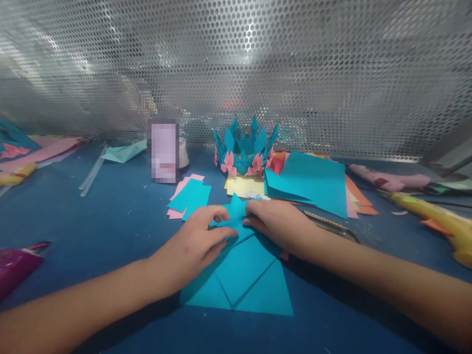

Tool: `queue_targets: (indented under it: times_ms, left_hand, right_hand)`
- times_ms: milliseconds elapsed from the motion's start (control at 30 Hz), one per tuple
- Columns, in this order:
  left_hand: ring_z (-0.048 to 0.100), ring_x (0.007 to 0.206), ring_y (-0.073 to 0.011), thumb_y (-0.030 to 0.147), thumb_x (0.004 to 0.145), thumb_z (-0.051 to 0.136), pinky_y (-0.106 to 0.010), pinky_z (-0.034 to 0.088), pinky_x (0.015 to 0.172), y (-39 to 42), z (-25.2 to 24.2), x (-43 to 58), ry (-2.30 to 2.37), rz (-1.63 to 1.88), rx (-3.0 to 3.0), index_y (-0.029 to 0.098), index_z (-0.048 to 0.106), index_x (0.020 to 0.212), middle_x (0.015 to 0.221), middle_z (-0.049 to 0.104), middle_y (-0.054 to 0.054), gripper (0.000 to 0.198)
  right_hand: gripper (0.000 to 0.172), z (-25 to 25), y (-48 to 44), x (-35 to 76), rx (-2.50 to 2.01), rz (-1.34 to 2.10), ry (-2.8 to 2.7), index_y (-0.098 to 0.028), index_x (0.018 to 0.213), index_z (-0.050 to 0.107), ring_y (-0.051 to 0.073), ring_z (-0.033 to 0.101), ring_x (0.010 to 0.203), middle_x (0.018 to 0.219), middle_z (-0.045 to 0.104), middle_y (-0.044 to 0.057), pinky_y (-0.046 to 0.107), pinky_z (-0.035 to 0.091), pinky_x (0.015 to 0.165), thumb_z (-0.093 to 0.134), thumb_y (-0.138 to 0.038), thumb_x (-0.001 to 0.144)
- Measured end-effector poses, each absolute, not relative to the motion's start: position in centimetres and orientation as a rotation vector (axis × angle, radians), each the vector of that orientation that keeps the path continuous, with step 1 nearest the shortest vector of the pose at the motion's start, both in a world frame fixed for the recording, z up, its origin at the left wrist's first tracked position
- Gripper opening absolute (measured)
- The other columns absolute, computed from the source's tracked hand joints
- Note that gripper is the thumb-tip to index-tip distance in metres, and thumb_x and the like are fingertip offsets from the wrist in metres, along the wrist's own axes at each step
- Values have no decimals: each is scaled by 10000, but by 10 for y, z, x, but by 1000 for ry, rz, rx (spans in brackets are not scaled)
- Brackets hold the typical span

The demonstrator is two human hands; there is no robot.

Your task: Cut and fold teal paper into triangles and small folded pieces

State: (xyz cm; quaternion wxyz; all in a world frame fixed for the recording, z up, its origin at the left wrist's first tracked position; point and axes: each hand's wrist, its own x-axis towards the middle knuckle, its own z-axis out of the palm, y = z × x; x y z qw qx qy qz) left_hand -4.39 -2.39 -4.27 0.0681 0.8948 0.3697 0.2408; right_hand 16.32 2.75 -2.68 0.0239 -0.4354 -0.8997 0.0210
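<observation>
Turquoise folded paper piece with a sharp tip (237, 209): lies between both hands, near the middle of the dark blue tabletop (121, 236). Points tip-first away from the person, toward the turquoise paper crown with pink paper bows (254, 137). Runs lengthwise from near to far, nearly square to the mesh wall, with the full extent partly hidden by fingers. Rests over larger turquoise paper (254, 265), with folded edges meeting in a V aimed back at the person.

Left hand (201, 238): at the left of the piece, thumb and forefinger curved and parted, with a gap between. Right hand (276, 221): at the right edge, fingertips bunched close together against the paper; cannot tell whether pinching or only pressing.

Just beyond the left hand, a small pile of turquoise and pink paper rectangles (191, 196). Beyond the right hand, a stack of large turquoise sheets (317, 182) over orange and pink ones. Farther right, a yellow glue gun (431, 221).
</observation>
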Motion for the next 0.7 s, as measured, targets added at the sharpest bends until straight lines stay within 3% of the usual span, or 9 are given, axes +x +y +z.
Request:
queue_targets:
  times_ms: [100, 233, 433, 700]
  left_hand:
    - [513, 1030, -210, 120, 924, 364, -388, 445, 869, -24, -43, -43, 943, 728, 2781, 196, 595, 1096, 1105, 571, -94, 297]
    - [565, 952, -185, 149, 949, 308, -333, 488, 804, -23, -40, -43, 848, 605, 2728, 165, 570, 1140, 1054, 618, -101, 325]
    - [549, 905, -197, 147, 939, 341, -342, 478, 770, -23, -39, -44, 857, 575, 2770, 152, 594, 1115, 1009, 616, -114, 308]
    - [493, 925, -195, 72, 880, 366, -322, 448, 792, -23, -42, -46, 905, 387, 2800, 203, 497, 1246, 1102, 565, -92, 410]
  right_hand:
    - [149, -27, 27, 163, -1351, 72, -2777, -159, 813, 555, 166, 558, 646, 730, 620, 37, 247, 221, 508, 560, -291, 883]
    - [141, -25, 27, 163, -1354, 84, -2776, -163, 808, 558, 163, 565, 657, 739, 620, 32, 244, 232, 509, 565, -284, 879]
    - [140, -22, 25, 163, -1366, 98, -2785, -161, 802, 561, 166, 574, 666, 741, 626, 34, 243, 233, 511, 562, -276, 882]
    - [139, -22, 26, 163, -1359, 95, -2775, -161, 795, 566, 160, 574, 651, 728, 627, 32, 237, 237, 505, 564, -271, 880]
